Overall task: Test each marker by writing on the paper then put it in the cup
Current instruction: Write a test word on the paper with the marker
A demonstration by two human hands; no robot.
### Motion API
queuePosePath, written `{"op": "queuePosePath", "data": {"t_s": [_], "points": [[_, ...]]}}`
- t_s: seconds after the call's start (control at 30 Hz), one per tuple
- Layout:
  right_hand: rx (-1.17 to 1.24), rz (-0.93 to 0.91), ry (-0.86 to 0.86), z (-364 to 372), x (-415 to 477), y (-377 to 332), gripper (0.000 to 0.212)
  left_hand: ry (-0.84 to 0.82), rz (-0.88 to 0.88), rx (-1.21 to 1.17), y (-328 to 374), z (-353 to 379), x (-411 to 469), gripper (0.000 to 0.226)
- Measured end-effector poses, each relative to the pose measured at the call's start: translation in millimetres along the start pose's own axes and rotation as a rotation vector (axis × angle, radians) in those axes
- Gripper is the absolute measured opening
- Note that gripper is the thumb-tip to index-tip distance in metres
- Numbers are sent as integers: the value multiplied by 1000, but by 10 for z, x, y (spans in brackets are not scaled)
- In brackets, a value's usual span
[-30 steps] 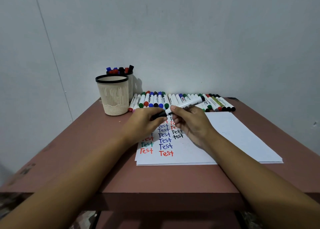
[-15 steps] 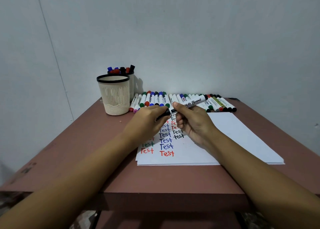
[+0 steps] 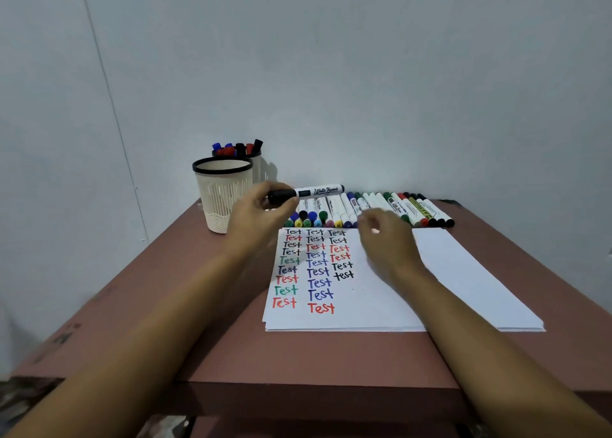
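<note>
Beside the cream slotted plastic cup [image 3: 218, 192], the left hand [image 3: 261, 215] grips the black-capped white whiteboard marker [image 3: 318, 192]; the right hand [image 3: 385, 239] has let go, fingers loose. Depositing presumably follows.

A reddish-brown bench [image 3: 231, 355] stands against a pale grey-white wall [image 3: 364, 73]. On the left, a thin seam [image 3: 109, 106] runs down the wall, slanting in the wide-angle view. The bench top is matt, with dark scuff marks [image 3: 63, 338] near its left front corner. Its thick front edge [image 3: 298, 399] lies in shadow, and part of a lower board [image 3: 212, 427] of the same colour shows beneath it. Below the left corner is a blurred patch of mottled floor [image 3: 20, 394].
</note>
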State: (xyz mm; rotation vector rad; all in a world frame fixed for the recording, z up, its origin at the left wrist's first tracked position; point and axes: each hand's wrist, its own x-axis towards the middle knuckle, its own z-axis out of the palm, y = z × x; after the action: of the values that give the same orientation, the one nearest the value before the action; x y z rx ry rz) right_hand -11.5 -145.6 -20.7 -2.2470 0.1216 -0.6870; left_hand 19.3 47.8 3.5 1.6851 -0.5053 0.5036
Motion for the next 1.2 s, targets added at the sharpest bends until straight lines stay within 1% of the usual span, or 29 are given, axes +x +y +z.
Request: {"op": "queuePosePath", "data": {"t_s": [0.07, 0.13, 0.23, 0.3, 0.33, 0.4, 0.43, 0.5, 0.53, 0.6, 0.67, 0.77, 0.9, 0.97, 1.03, 1.07, 1.13, 1.2], "points": [[-212, -69, -182, 70, -20, 58, 38, 14, 30, 69, 47, -70, 127, 14], [-315, -96, -257, 106, -22, 74, 41, 61, 35, 130, 118, -164, 336, 8], [-410, -128, -290, 113, -29, 79, 40, 175, 25, 273, 264, -385, 769, 9], [-445, -142, -296, 114, -36, 78, 41, 223, 17, 383, 373, -542, 1037, 4], [-453, -142, -295, 110, -33, 73, 41, 234, 10, 418, 423, -607, 1145, 5], [-463, -149, -295, 113, -15, 69, 41, 247, 3, 506, 447, -706, 1341, 19], [-469, -157, -294, 121, -10, 71, 41, 240, 1, 543, 420, -738, 1426, 19], [-479, -167, -292, 129, -4, 77, 40, 230, -16, 582, 321, -782, 1566, 4], [-483, -168, -291, 138, -1, 80, 40, 225, -15, 587, 262, -780, 1618, 6], [-485, -170, -285, 140, 3, 92, 40, 185, -5, 621, 147, -747, 1686, 22], [-486, -175, -285, 142, 4, 95, 40, 163, 22, 675, 37, -710, 1735, 33], [-490, -187, -287, 152, -2, 95, 40, 146, 44, 716, -125, -679, 1797, 30], [-498, -187, -286, 154, 5, 86, 41, 95, -11, 795, -295, -632, 1803, 26], [-501, -183, -287, 154, 8, 91, 41, 14, -81, 920, -355, -631, 1810, 20], [-495, -179, -287, 154, 2, 96, 41, -87, -166, 1107, -387, -643, 1823, 28], [-491, -180, -287, 152, 0, 98, 41, -118, -190, 1157, -386, -647, 1824, 32], [-490, -181, -287, 150, -1, 96, 41, -117, -178, 1152, -358, -641, 1814, 35], [-488, -177, -290, 148, -4, 91, 41, -72, -106, 1081, -296, -629, 1787, 33]]}}
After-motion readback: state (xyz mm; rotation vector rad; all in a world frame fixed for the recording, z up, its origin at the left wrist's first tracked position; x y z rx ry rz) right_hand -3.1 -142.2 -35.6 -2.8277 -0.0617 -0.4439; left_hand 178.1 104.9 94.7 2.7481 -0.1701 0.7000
